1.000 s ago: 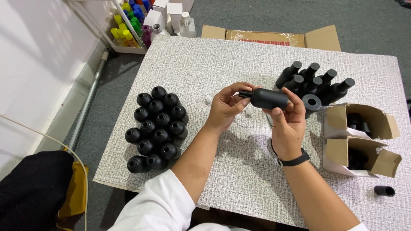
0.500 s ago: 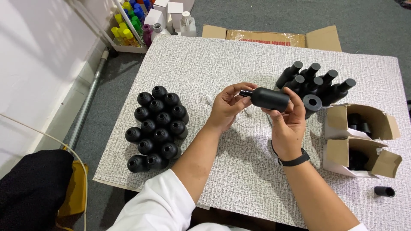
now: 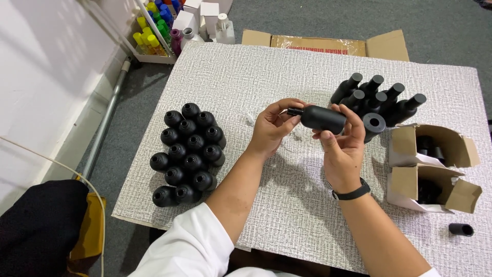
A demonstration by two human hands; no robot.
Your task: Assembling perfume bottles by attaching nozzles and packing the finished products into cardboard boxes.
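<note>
A matte black bottle point(image 3: 324, 118) lies sideways above the middle of the white textured table point(image 3: 266, 72), held in my right hand point(image 3: 342, 146) by its body. My left hand point(image 3: 271, 128) pinches the small black top point(image 3: 293, 111) at the bottle's neck with fingertips. A black watch band circles my right wrist. My left arm wears a white sleeve.
Several open black bottles point(image 3: 187, 151) stand clustered at the left. Capped black bottles point(image 3: 379, 100) and a black tape roll point(image 3: 374, 124) sit at the right, beside two open cardboard boxes point(image 3: 433, 166). A loose black cap point(image 3: 460, 229) lies near the right edge. Coloured bottles point(image 3: 156, 31) fill a rack beyond the table.
Both hands have shifted slightly with the bottle; the left fingers stay at its neck. Nothing else on the table has moved.
</note>
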